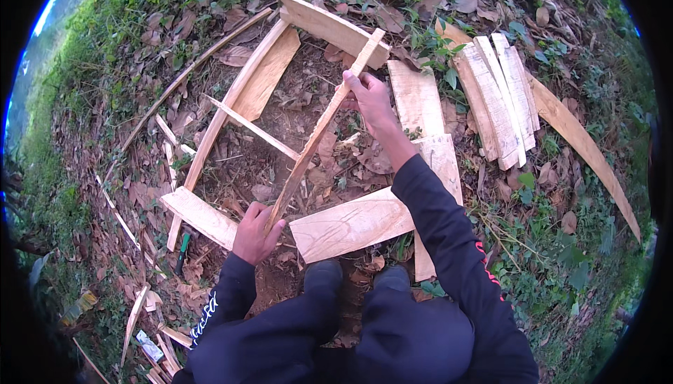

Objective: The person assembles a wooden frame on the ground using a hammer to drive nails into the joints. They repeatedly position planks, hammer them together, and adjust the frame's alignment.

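Note:
I hold a long thin wooden batten (319,132) with both hands, slanted over a frame of pale planks on the ground. My left hand (254,233) grips its near end by a short board (200,216). My right hand (369,97) grips it near the far end, next to the top plank (329,26). A long side rail (231,100) and a thin cross strip (252,128) form the frame's left part. A wide board (350,226) lies in front of my shoes.
A stack of sawn planks (498,100) lies at the right, with a long curved slab (582,149) beyond it. Wood offcuts and a green-handled tool (182,247) lie at the left. Dry leaves, bare soil and grass surround the frame.

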`<state>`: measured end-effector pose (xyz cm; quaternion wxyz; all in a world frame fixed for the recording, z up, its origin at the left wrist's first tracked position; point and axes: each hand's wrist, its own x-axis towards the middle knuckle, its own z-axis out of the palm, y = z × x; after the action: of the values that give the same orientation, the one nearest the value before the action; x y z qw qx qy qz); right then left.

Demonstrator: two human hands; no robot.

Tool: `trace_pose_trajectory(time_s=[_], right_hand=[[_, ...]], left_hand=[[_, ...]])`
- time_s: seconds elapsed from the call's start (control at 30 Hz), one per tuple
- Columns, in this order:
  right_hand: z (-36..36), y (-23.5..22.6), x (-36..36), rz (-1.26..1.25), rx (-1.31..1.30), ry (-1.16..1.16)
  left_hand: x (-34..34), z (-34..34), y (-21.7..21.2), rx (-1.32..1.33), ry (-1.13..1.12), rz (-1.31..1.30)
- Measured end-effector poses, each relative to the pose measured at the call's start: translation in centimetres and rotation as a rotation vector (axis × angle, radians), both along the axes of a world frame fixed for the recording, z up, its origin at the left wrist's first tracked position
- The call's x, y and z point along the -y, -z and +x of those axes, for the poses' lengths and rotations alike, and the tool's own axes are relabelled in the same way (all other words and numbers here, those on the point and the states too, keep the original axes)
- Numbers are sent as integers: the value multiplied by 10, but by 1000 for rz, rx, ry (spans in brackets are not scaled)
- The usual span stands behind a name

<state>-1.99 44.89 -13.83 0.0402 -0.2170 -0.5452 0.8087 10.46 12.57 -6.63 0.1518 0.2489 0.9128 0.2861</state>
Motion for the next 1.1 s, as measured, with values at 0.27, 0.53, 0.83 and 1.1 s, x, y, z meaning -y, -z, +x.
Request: trace_pose_trajectory(time_s=[0.27, 0.53, 0.83, 1.1], right_hand=[[9, 18, -14, -73, 74, 1], [9, 20, -15, -105, 59, -25], [10, 19, -16, -123, 59, -43], [14, 10, -21, -19, 200, -59]], left_hand=[[0, -4, 11, -12, 22, -81], [6, -1, 23, 46, -22, -80], [7, -3, 30, 115, -16, -54], [9, -2, 29, 74, -19, -31]])
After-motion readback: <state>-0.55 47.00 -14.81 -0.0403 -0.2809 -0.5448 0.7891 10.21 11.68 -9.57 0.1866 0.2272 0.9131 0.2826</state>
